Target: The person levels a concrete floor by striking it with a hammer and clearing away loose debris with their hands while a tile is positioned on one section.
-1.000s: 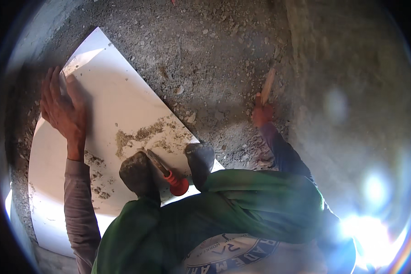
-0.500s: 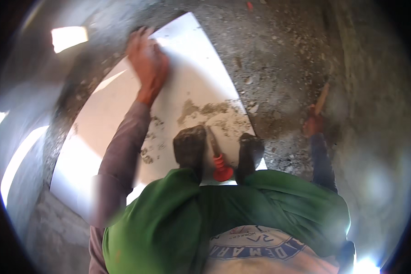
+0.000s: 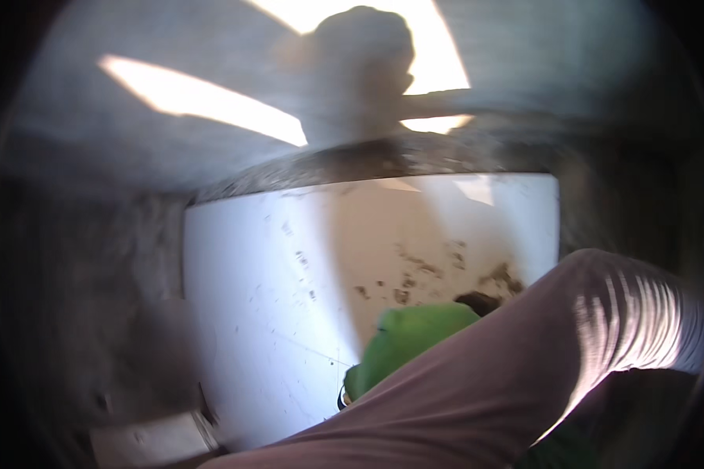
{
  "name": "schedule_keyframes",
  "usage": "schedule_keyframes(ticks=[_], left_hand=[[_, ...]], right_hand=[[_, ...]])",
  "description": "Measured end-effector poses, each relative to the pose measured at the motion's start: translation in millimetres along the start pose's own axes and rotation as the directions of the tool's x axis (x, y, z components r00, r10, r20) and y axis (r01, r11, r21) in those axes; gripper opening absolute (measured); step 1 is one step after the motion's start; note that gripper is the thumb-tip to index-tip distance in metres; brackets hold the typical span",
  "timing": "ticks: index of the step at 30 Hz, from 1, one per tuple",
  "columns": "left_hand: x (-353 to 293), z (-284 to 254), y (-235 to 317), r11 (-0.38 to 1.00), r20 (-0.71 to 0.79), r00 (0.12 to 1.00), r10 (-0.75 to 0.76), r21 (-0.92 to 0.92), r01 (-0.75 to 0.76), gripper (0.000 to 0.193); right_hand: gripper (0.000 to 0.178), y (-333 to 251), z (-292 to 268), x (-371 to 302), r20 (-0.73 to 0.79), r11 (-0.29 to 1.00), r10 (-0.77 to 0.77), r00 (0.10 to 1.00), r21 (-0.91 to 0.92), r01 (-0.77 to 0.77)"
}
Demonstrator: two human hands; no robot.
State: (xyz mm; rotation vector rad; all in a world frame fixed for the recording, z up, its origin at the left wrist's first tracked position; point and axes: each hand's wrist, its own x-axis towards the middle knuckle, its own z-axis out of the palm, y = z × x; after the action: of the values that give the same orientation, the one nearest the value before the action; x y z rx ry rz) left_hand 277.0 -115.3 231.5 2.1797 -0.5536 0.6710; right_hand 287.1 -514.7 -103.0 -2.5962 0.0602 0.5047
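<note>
White board [image 3: 246, 273] laid flat beside a rubble strip [image 3: 293, 169] at the foot of the wall [image 3: 156, 141]; probably kept from shifting by the dark foot [image 3: 478, 301], mostly hidden. Dirt crumbs [image 3: 401, 296] scattered on it. Lower view crossed by bent, sleeved arm [image 3: 477, 375], green-clad leg [image 3: 414, 332] partly covered. Both hands out of frame: grip cannot be told.

Smooth grey wall [image 3: 524, 66], slanting sunlight patches [image 3: 203, 98], dark shadow [image 3: 360, 70], gritty floor [image 3: 297, 167]

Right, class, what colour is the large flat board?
White, with brown dirt marks; the board shows best in the head view.
</note>
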Motion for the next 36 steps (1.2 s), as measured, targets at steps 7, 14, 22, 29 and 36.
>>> schedule_keyframes(ticks=[7,14,22,29,36], left_hand=[[36.4,53.1,-54.9,0.98,0.162,0.972,0.169,0.077,-0.183,0.029],[-241.1,-51.8,-65.8,0.672,0.248,0.696,-0.674,0.597,0.438,0.066],[-315.5,61.1,-7.5,0.523,-0.079,0.65,-0.756,0.525,0.672,0.064],[-245.3,58.8,10.2,0.745,0.149,0.73,-0.667,0.099,0.66,0.059],[-333.8,-11.9,-62.9,0.503,-0.215,0.629,-0.747,0.435,0.747,0.057]], right_hand=[[0.053,-17.3,-7.9,-5.1,-0.067,0.993,-0.116,0.991,-0.029,0.114],[0.053,-17.1,-80.5,-70.8,-0.107,0.997,-0.011,0.994,0.076,0.02],[0.066,-62.0,-102.3,-106.0,0.008,0.996,0.038,0.999,0.083,-0.038],[0.067,-129.3,-122.0,-18.5,-0.041,0.791,-0.566,0.824,-0.311,0.528],[0.068,-176.2,-116.6,-4.5,0.104,0.782,-0.488,0.866,-0.389,0.487]])
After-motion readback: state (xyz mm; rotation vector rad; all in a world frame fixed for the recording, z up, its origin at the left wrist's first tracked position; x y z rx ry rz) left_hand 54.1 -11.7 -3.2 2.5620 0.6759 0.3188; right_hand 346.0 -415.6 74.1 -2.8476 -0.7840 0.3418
